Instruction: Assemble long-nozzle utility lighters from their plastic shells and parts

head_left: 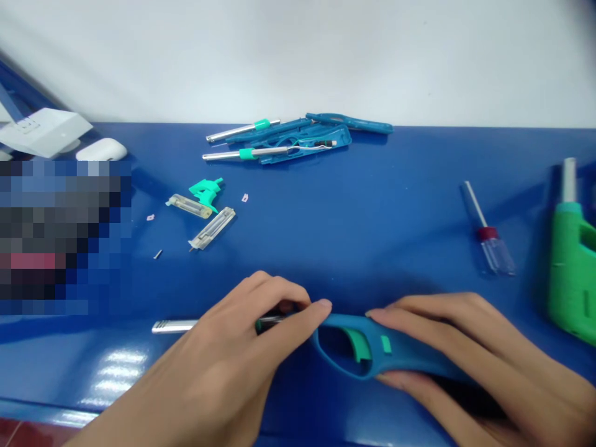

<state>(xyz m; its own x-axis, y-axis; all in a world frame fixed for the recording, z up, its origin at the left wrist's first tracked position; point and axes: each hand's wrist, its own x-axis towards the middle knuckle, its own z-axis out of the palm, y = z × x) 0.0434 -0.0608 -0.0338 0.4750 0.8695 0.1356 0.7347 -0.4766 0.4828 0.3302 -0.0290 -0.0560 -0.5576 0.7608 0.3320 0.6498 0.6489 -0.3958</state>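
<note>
A blue long-nosed gas lighter [410, 351] with a green trigger lies lengthwise in front of me, just over the blue table. My left hand [242, 335] is closed around its neck, thumb and fingers pinching near the trigger loop. Past that hand the silver metal tube [174, 326] sticks out to the left. On the right, my right hand [460, 347] grips the handle, fingers along the top edge and thumb below. Part of the neck and the handle's end are hidden by my hands.
Blue lighter shells with metal tubes [246, 153] lie at the back. Left of centre are a green trigger piece [205, 191], clear fuel tanks [212, 228] and small bits. A screwdriver [496, 251] and a green lighter [568, 273] lie right; a white mouse-shaped object [101, 149] sits left.
</note>
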